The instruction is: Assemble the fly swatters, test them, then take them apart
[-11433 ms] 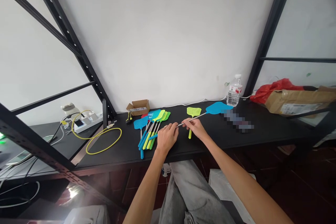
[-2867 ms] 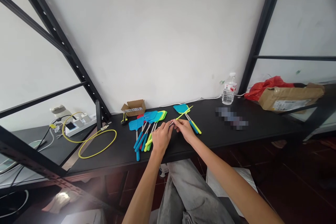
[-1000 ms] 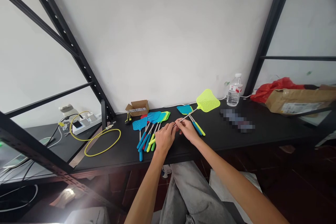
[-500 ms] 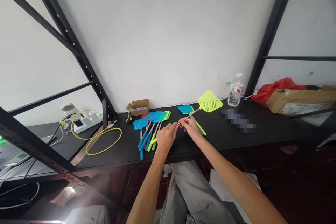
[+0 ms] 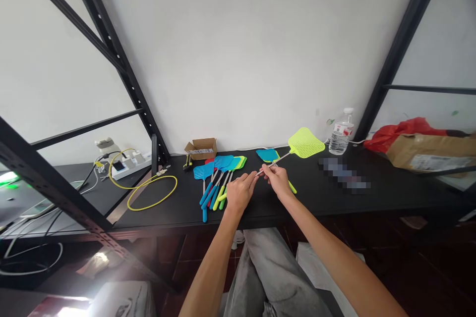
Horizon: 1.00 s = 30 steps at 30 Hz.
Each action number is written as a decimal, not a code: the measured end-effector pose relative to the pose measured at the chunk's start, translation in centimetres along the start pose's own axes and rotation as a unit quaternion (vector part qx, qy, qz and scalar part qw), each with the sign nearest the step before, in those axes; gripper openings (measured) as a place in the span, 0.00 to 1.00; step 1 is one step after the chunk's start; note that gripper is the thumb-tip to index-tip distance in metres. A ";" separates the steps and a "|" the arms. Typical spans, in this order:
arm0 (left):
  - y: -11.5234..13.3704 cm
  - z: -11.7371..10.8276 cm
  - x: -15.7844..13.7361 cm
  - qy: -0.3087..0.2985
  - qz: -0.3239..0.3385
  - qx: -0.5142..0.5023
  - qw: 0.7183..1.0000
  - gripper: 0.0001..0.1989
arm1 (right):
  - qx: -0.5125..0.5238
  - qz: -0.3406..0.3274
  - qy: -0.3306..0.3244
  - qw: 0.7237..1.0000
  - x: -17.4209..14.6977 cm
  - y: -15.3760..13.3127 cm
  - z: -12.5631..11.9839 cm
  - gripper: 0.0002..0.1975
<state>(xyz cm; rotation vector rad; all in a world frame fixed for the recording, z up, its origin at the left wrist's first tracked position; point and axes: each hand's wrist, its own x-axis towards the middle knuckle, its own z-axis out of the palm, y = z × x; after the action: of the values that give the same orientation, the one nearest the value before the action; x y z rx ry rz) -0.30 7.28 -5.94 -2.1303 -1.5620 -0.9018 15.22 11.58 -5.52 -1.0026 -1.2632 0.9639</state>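
A yellow-green fly swatter point(image 5: 307, 142) is held slantwise above the table, its perforated head up to the right. My left hand point(image 5: 240, 193) is closed around its handle end, a bit of which shows to the left of the fist. Farther up, my right hand point(image 5: 275, 178) pinches the thin metal shaft. Left of my hands lies a pile of fly swatters point(image 5: 213, 185) with blue, green and red parts, handles toward me. Behind my right hand rests a blue fly swatter point(image 5: 267, 155) with a yellow-green one beneath, partly hidden.
A small open cardboard box point(image 5: 202, 150) stands against the wall. A water bottle point(image 5: 341, 131) is at the right, near a blurred-out item point(image 5: 344, 174). A yellow cable point(image 5: 152, 207) loops at the left beside a power strip point(image 5: 130, 166). Black rack posts point(image 5: 403, 44) frame both sides.
My right hand has slid a little up the shaft, away from my left hand, and a longer stretch of metal shows between them. The view has shifted slightly left.
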 end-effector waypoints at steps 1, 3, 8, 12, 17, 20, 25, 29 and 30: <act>0.0 0.0 0.0 0.002 0.001 0.001 1.000 0.20 | -0.001 0.000 0.002 1.000 0.0 0.0 -0.1 0.25; 0.0 0.1 0.0 0.005 0.001 0.002 1.000 0.20 | -0.003 0.000 0.006 1.000 0.1 -0.1 -0.2 0.24; 0.1 0.2 -0.1 0.012 0.002 0.001 1.000 0.19 | -0.002 0.006 0.018 1.000 0.3 -0.3 -0.4 0.24; 0.1 0.2 -0.1 0.005 0.000 0.005 1.000 0.19 | 0.005 0.001 0.017 1.000 0.4 -0.5 -0.7 0.25; 0.2 0.1 -0.1 0.011 0.003 0.000 1.000 0.18 | 0.027 0.002 0.039 0.999 0.9 -1.0 -1.7 0.25; 0.3 0.1 -0.2 0.018 0.006 0.001 1.000 0.18 | 0.048 0.009 0.052 0.997 1.5 -1.3 -2.7 0.24; 0.4 0.0 -0.2 0.008 0.009 0.006 1.000 0.18 | 0.084 0.021 0.100 0.991 2.7 -1.6 -4.8 0.24; 0.5 -0.3 -0.2 -0.008 0.012 0.003 1.000 0.19 | 0.115 0.027 0.137 0.984 3.8 -2.3 -6.7 0.24; 0.5 -0.3 -0.3 -0.009 0.013 0.002 1.000 0.19 | 0.122 0.030 0.144 0.982 4.0 -2.5 -7.1 0.23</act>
<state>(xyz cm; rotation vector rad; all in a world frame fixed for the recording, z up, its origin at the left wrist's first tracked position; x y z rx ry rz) 0.06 6.74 -5.84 -2.1571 -1.5393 -0.8739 22.63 14.31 -2.28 -0.9518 -0.8564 0.9545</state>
